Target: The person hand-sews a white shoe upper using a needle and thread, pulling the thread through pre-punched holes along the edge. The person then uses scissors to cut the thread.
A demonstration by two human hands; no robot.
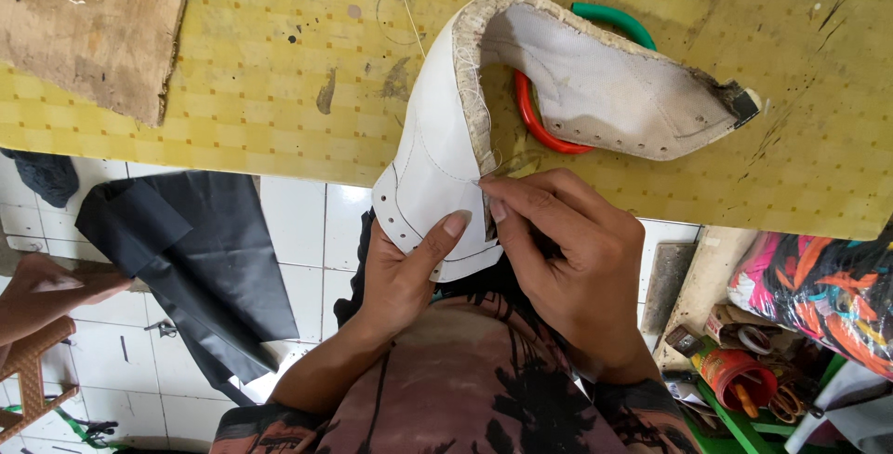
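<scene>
Over yellow table (242,91): two hands (405,268) (567,259) grip one white shoe upper (433,161)

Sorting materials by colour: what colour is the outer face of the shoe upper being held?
White, seen in the head view: the shoe upper pinched by left hand and right hand.

I make out few packages: a small brown box (725,326) at the lower right, just beside a red tub (737,376), both below a bag (823,291) of bright multicoloured material. I see no labels, signs or screens.
</scene>
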